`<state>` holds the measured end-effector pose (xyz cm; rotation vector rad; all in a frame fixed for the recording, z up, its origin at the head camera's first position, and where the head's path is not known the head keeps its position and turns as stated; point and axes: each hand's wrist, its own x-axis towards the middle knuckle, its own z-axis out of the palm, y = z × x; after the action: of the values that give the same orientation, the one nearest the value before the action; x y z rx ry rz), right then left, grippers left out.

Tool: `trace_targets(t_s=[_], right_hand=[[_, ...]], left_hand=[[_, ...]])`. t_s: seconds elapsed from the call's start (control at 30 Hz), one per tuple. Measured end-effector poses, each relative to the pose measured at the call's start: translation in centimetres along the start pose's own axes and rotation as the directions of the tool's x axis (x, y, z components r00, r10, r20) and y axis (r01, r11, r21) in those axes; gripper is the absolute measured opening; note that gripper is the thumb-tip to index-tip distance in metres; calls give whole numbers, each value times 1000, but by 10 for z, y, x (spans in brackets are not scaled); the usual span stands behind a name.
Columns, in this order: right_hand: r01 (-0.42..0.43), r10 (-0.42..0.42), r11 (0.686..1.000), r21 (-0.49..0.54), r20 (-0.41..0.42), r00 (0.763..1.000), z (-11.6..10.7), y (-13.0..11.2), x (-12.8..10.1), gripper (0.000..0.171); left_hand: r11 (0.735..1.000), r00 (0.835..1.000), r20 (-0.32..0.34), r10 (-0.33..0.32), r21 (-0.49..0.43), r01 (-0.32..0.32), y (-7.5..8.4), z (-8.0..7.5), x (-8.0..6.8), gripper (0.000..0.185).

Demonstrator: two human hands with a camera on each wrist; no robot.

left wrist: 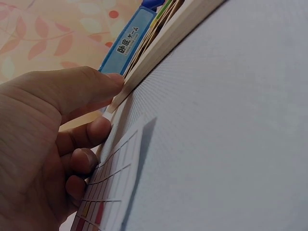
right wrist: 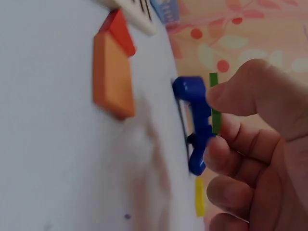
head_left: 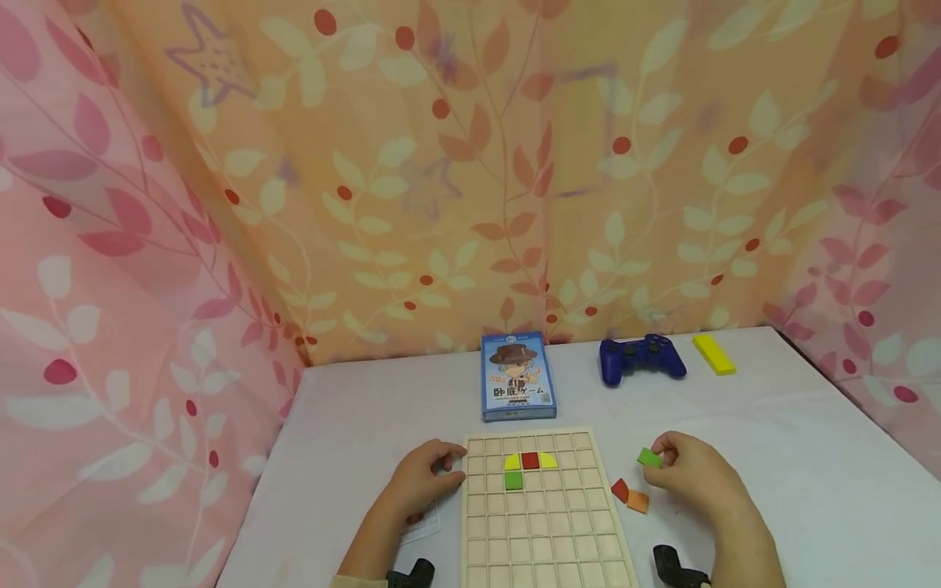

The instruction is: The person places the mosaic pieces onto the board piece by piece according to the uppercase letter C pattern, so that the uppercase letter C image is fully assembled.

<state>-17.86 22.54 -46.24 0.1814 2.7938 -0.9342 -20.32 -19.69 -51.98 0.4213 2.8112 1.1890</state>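
A pale wooden grid board (head_left: 547, 523) lies on the table, bearing a red square tile (head_left: 530, 461), two yellow rounded tiles and a green square tile (head_left: 514, 480). My left hand (head_left: 424, 480) rests at the board's left edge, its thumb and index fingertips touching the side and its other fingers loosely bent. To the right of the board, my right hand (head_left: 694, 474) pinches another green tile (head_left: 649, 457) between thumb and fingers, above the table. Near it lie a red triangular piece (right wrist: 118, 33) and an orange piece (right wrist: 114, 74). A printed grid card (left wrist: 110, 187) lies partly beneath my left hand.
Behind the board lies a blue game box (head_left: 518, 377) with a cartoon figure. A dark blue game controller (head_left: 642, 358) and a yellow block (head_left: 713, 354) sit at the back right. Patterned curtains (head_left: 470, 204) enclose the white table (head_left: 382, 408) at the back and sides.
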Motion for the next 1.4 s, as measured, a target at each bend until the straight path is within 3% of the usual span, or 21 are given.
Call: trace_targets(t_s=[0.27,0.6,0.97,1.23,1.4], right_hand=[[124,-119,990,66,-73,990,12,-29,-13,31],[253,-242,956,147,-89,966,22,-70,-26,30],[402,-391,910,100,-114,913,34,-97,-25,27],[499,-495,864,69,-69,866,46,-110,-26,25],[526,-526,848,60,-22,850,53,-114,-24,23]], left_hand=[[998,998,24,-57,-9,58,-8,9,-14,34],[998,999,1,-32,59,32,-11,7,-14,33],[998,1000,-7,14,69,-14,-5,-2,0,32],[999,1000,-7,12,47,-12,0,-4,1,32],[999,1000,-13,0,47,1,-1,0,4,33]])
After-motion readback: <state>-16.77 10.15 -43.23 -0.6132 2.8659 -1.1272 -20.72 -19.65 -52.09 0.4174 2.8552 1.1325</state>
